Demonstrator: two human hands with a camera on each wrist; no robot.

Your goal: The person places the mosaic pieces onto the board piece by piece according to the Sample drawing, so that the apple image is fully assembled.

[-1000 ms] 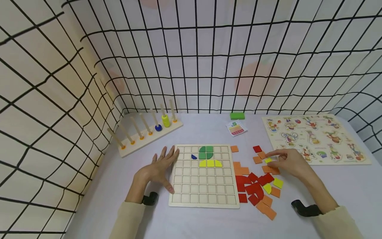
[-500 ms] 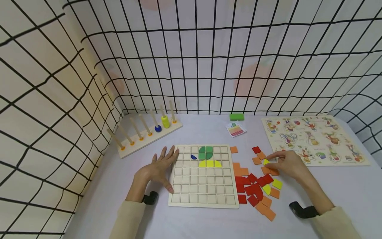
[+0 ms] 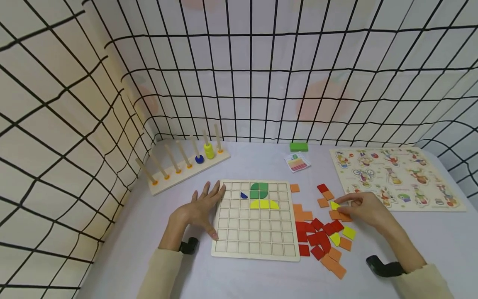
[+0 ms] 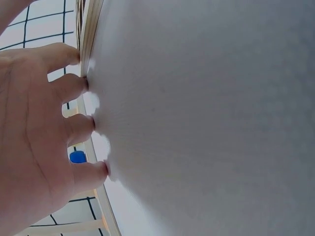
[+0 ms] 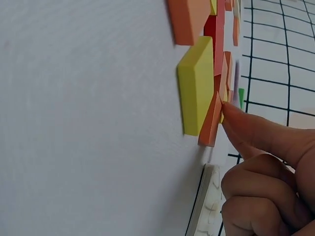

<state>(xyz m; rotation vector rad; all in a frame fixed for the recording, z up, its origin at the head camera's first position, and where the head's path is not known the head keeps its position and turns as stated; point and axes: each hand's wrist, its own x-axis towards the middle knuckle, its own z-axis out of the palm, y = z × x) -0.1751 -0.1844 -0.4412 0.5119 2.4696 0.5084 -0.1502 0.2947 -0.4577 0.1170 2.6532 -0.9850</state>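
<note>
My left hand (image 3: 196,211) lies with spread fingers along the left edge of a wooden grid board (image 3: 257,234); the left wrist view shows its fingertips on the white cloth. Green quarter-round pieces (image 3: 259,191), a yellow row (image 3: 264,204) and a small blue piece (image 3: 244,195) sit on the board. On the right, my right hand (image 3: 367,209) pinches a small yellow tile (image 3: 334,205) between thumb and index finger, just above orange tiles (image 3: 339,215). Its other fingers are curled. In the right wrist view the fingertips and an orange tile (image 5: 210,123) mostly hide the yellow tile.
Red pieces (image 3: 318,238) and other orange and yellow tiles lie right of the board. A peg stand (image 3: 186,171) is at back left. A pattern card (image 3: 297,162) and green block (image 3: 298,147) lie behind. A picture puzzle board (image 3: 397,178) is at back right.
My right hand has drawn slightly toward me with the yellow tile, which has turned and shifted a little nearer the orange tiles. My left hand stays in place.
</note>
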